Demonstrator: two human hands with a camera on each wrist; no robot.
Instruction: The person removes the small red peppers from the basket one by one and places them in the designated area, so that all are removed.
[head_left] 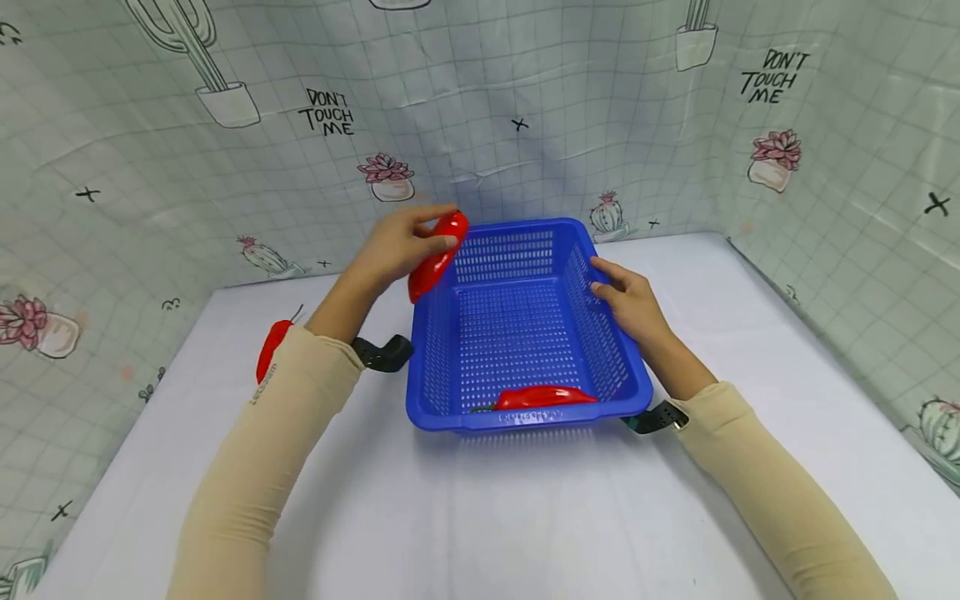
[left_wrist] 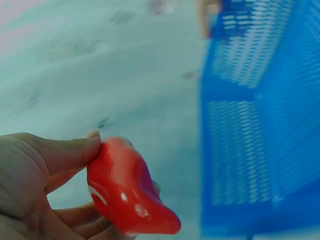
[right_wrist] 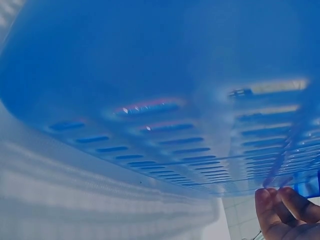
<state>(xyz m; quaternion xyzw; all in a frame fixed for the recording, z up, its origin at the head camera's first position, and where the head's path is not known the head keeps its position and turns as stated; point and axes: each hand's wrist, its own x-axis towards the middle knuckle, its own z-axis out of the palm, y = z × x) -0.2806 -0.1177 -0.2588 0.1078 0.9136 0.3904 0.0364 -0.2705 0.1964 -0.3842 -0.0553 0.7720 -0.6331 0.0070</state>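
My left hand pinches a glossy red chili pepper between thumb and fingers, over the left rim of a blue plastic basket. In the left wrist view that pepper points its tapered end away from the palm. On the other side, my right hand grips the basket's right rim, and the basket tilts towards me. A second red pepper with a green stem lies inside along the near wall. The basket's slotted side fills most of the right wrist view, fingers at its edge.
Another red pepper with a dark stem lies on the white table to the left, partly hidden by my left sleeve. A grid-patterned curtain with printed cacti surrounds the table at the back and sides.
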